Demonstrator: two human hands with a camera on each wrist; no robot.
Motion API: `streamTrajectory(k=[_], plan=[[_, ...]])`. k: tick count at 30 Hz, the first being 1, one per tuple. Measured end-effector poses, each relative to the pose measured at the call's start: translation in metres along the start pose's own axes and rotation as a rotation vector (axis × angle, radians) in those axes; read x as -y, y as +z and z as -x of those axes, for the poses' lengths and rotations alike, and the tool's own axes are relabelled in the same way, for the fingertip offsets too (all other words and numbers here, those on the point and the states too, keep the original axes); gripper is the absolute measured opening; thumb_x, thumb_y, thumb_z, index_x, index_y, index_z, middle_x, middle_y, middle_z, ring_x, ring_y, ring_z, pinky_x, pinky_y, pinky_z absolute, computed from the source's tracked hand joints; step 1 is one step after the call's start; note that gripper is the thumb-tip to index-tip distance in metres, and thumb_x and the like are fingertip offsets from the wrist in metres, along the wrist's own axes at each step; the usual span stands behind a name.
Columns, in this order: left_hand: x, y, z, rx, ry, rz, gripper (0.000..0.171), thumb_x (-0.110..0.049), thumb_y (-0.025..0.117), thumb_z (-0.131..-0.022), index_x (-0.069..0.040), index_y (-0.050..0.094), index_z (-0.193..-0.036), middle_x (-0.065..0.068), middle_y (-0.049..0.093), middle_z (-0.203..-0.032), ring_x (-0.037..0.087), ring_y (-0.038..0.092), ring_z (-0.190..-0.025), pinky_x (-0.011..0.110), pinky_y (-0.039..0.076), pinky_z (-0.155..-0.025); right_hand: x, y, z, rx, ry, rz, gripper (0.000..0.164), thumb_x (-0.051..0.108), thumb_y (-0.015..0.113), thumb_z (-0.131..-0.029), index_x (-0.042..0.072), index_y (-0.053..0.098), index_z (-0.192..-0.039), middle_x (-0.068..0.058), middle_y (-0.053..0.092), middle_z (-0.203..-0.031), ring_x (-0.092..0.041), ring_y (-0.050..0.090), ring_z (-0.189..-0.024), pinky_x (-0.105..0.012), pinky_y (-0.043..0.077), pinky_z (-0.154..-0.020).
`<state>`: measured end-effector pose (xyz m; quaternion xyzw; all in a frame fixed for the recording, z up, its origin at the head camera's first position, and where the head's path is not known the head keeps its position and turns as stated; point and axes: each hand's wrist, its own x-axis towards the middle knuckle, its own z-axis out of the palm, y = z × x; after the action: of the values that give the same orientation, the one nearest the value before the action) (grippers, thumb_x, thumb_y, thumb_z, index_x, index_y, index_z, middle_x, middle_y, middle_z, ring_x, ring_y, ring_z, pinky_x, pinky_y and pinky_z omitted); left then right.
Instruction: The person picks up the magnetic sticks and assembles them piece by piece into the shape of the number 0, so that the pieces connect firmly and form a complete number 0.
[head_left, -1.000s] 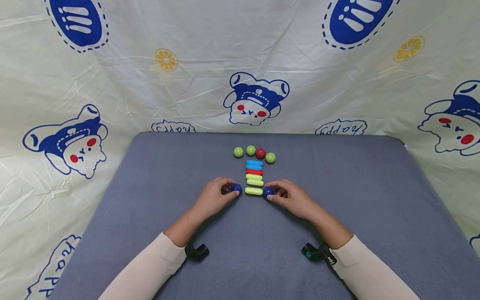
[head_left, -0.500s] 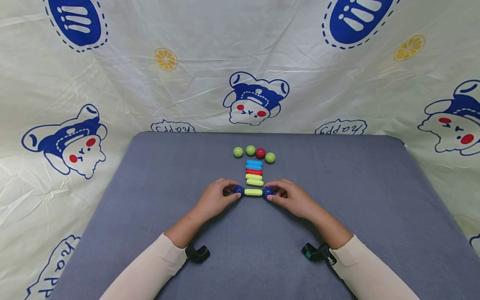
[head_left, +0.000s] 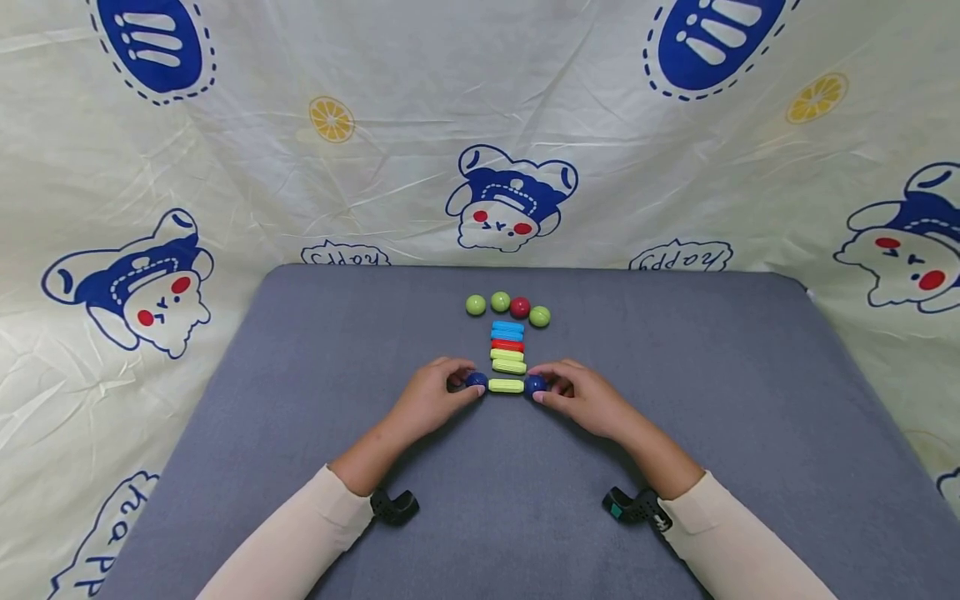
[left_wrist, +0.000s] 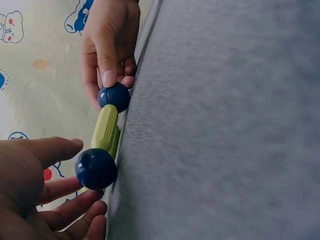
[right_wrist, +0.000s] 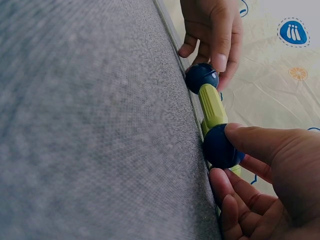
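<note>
Tabletop point(head_left: 510, 492), blue ball point(right_wrist: 218, 146): groove point(right_wrist: 232, 151), wrist views only

You hold a glossy dark-blue left ball point(head_left: 477, 380) and its matching right ball point(head_left: 535, 384), each touching one end of a ribbed yellow-green rod point(head_left: 506, 386) lying crosswise before you.

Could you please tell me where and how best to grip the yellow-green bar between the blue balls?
I'd probably pinch the yellow-green bar at its middle, from above, across its long sides: a blue ball covers each end, while a gap separates it from the next bar.
</note>
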<state>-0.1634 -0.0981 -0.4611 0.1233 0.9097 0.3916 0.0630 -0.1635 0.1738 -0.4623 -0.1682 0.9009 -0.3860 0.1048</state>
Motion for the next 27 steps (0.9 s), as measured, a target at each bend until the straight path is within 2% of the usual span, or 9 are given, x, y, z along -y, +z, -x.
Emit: streamTrajectory(k=[5, 11, 16, 22, 27], plan=[[-0.007, -0.001, -0.006, 0.001, 0.015, 0.033, 0.039, -0.034, 0.073, -0.094, -0.013, 0.069, -0.126, 0.004, 0.066, -0.112, 0.019, 0.064, -0.106, 0.041, 0.054, -0.094, -0.001, 0.0, 0.0, 0.0, -0.001, -0.004, 0.035, 0.023, 0.07, -0.096, 0.017, 0.066, -0.131, -0.006, 0.063, -0.11, -0.015, 0.058, -0.088, -0.03, 0.048, -0.076], [-0.016, 0.0, -0.019, -0.007, 0.046, 0.05, 0.033, -0.029, 0.074, -0.094, -0.013, 0.072, -0.123, 0.005, 0.066, -0.112, 0.021, 0.065, -0.107, 0.041, 0.055, -0.093, -0.002, -0.001, 0.001, 0.0, -0.014, -0.009, 0.035, 0.023, 0.07, -0.097, 0.017, 0.066, -0.131, -0.007, 0.063, -0.112, -0.015, 0.058, -0.089, -0.029, 0.048, -0.076], [-0.022, 0.002, -0.03, -0.003, 0.085, -0.003, 0.028, -0.024, 0.073, -0.094, -0.012, 0.073, -0.12, 0.008, 0.067, -0.112, 0.022, 0.066, -0.105, 0.041, 0.055, -0.09, -0.002, -0.001, 0.001, -0.002, -0.021, -0.005, 0.035, 0.023, 0.071, -0.096, 0.017, 0.066, -0.13, -0.006, 0.063, -0.111, -0.014, 0.058, -0.088, -0.029, 0.048, -0.076], [-0.027, 0.008, -0.036, -0.004, 0.151, -0.096, 0.023, -0.019, 0.072, -0.094, -0.01, 0.076, -0.115, 0.01, 0.067, -0.105, 0.022, 0.065, -0.096, 0.038, 0.054, -0.084, -0.002, 0.0, 0.0, -0.001, -0.027, -0.012, 0.035, 0.023, 0.071, -0.096, 0.016, 0.066, -0.13, -0.006, 0.064, -0.11, -0.014, 0.058, -0.088, -0.029, 0.049, -0.075], [-0.028, 0.013, -0.04, 0.0, 0.169, -0.161, 0.021, -0.017, 0.072, -0.093, -0.01, 0.077, -0.112, 0.009, 0.066, -0.098, 0.02, 0.06, -0.088, 0.033, 0.049, -0.077, -0.003, 0.0, 0.0, 0.001, -0.021, -0.015, 0.035, 0.023, 0.07, -0.096, 0.017, 0.066, -0.13, -0.006, 0.064, -0.111, -0.014, 0.059, -0.088, -0.028, 0.049, -0.075]])
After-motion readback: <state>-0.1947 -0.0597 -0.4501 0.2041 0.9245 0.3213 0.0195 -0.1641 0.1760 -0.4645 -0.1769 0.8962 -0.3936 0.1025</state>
